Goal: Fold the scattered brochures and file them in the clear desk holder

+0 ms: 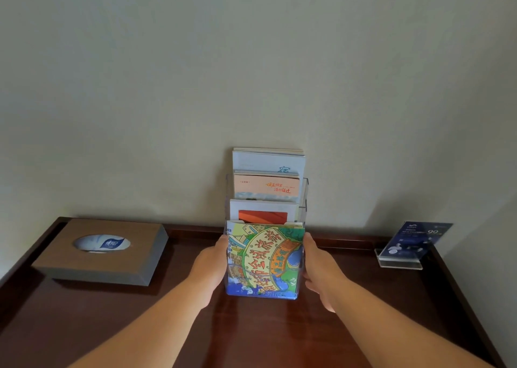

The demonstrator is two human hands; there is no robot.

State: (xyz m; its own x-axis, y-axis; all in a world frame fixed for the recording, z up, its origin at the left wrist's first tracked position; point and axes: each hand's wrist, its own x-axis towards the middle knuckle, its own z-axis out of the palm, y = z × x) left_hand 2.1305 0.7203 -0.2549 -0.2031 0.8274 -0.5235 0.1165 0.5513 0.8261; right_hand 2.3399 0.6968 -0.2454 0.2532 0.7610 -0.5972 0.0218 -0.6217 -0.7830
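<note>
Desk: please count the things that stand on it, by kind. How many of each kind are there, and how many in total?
Brochure fronts showing in the holder: 4 (colourful map, orange-red, peach, pale blue)
Clear holder: 1
Tissue box: 1
Blue sign in a clear stand: 1
Total: 7

The holder (303,197) is standing mid-desk (251,334), close before the wall (251,60). Brochures (265,188) are sitting in it in four tiers, each rising behind the one before (the front brochure (264,258) nearest you). Your left hand (212,258) is touching its left side and your right hand (319,264) its right side. The tissue box (103,251) is lying well to the left, and the card stand (411,244) is sitting well to the right, both on the desk.
</note>
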